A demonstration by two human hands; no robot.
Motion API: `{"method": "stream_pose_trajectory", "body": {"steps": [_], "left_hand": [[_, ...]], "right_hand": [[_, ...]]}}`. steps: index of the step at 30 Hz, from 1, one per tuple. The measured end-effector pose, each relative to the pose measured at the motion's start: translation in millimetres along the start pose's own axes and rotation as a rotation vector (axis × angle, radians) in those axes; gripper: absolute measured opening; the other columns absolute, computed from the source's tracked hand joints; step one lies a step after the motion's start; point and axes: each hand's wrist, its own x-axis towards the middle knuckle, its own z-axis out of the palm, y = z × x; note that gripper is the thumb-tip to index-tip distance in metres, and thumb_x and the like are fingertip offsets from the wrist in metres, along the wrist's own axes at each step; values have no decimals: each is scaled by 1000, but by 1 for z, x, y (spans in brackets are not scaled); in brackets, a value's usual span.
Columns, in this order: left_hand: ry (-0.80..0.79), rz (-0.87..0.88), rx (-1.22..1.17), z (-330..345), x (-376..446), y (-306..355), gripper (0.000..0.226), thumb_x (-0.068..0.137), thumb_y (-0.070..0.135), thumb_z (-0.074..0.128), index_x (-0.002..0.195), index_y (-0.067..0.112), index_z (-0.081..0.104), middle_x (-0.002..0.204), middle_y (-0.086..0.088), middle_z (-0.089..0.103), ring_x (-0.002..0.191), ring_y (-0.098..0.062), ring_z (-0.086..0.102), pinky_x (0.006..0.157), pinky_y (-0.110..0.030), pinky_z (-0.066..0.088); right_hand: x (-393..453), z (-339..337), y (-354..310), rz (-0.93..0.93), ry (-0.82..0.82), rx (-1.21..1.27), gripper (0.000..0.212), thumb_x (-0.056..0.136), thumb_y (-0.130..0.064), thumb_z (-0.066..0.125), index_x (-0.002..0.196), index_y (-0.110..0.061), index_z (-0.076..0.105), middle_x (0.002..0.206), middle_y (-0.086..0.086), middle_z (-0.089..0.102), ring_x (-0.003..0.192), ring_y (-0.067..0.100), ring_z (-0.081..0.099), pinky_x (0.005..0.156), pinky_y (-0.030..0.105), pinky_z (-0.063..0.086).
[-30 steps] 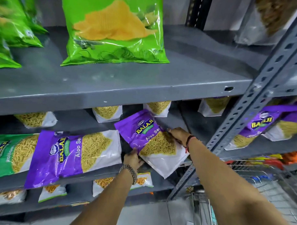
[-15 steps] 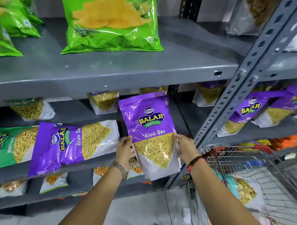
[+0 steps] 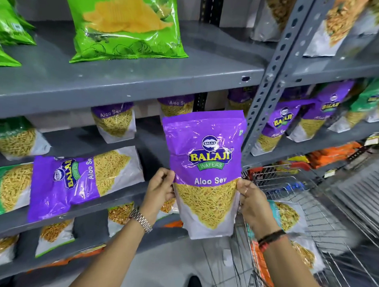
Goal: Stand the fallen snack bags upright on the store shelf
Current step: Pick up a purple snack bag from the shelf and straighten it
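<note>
I hold a purple Aloo Sev bag (image 3: pixel 205 165) upright in the air, in front of the grey middle shelf (image 3: pixel 126 194). My left hand (image 3: pixel 159 189) grips its left edge and my right hand (image 3: pixel 250 201) grips its right edge. On the same shelf to the left, a second purple Aloo Sev bag (image 3: pixel 84 180) lies on its side. Beside that one, at the frame's left edge, a green bag (image 3: pixel 8 188) also lies on its side. Further back on this shelf stand upright purple bags (image 3: pixel 115 123).
A large green chips bag (image 3: pixel 126 25) stands on the upper shelf (image 3: pixel 143 81). A perforated grey upright post (image 3: pixel 270 81) divides the bays. A wire shopping cart (image 3: pixel 310 212) with snack bags is at the lower right. More purple bags (image 3: pixel 279 127) fill the right bay.
The bag was tilted at the shelf front. Both hands turned it upright and lifted it away from the shelf toward me, with my view shifting up and closer.
</note>
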Motion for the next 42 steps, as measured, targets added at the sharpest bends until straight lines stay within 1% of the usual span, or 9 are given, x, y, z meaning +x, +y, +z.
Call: {"method": "stream_pose_trajectory", "body": {"steps": [6,9,13,23,29,32,35,38,42], "left_hand": [[-33,-17,-6,-3,3,-4,17,86,36,53,72,26,52,90,-18,53,78,-28,43,60,-33,37],[4,-12,31,-5,12,-6,16,89,31,51,76,22,50,80,-11,63,67,-22,59,56,-28,49],[72,43,129,-10,43,5,18,94,17,43,76,16,45,83,-10,56,74,-17,55,61,-22,51],[350,70,209,-23,151,33,29,91,14,45,64,24,41,68,0,48,67,-13,45,66,-33,44],[379,59,264,-27,179,19,26,89,20,46,64,26,44,82,-12,55,80,-23,52,81,-56,51],[413,54,215,-24,180,17,21,89,20,48,70,26,50,86,-8,57,83,-20,53,88,-53,49],[460,54,30,-17,155,29,16,89,18,53,103,14,58,105,-7,60,98,-18,55,93,-43,49],[485,35,-282,-28,111,31,21,93,16,46,112,9,52,120,-9,57,105,-23,57,91,-36,48],[491,-81,-277,-70,42,9,10,92,13,46,91,15,55,85,1,73,55,-6,66,55,-17,55]], "right_hand": [[-3,-1,0,-17,9,-3,19,82,-9,55,67,-18,60,64,7,50,58,16,43,53,26,29],[8,8,2,-42,-4,-62,25,84,-1,48,67,-17,56,52,-2,46,48,11,36,47,23,25],[35,39,-6,-98,-15,-93,33,85,8,40,66,-16,51,37,-13,44,38,0,36,37,11,29],[137,123,-36,-206,2,-67,34,80,11,38,62,-16,48,65,3,49,60,12,44,60,23,37],[175,134,-34,-231,47,-111,41,81,16,36,61,-18,49,55,-4,53,55,9,43,46,16,43],[177,131,-32,-202,43,-153,37,85,7,45,63,-21,53,64,-1,55,59,10,48,51,19,50],[169,120,-27,-180,113,-115,33,86,1,49,66,-24,57,66,-7,60,63,11,55,70,35,53],[149,110,-1,37,70,-131,28,91,-4,40,73,-15,58,50,-7,60,45,4,53,46,19,45],[115,136,37,231,-147,-356,23,91,-9,45,73,-14,58,55,-1,63,43,7,56,41,17,45]]}}
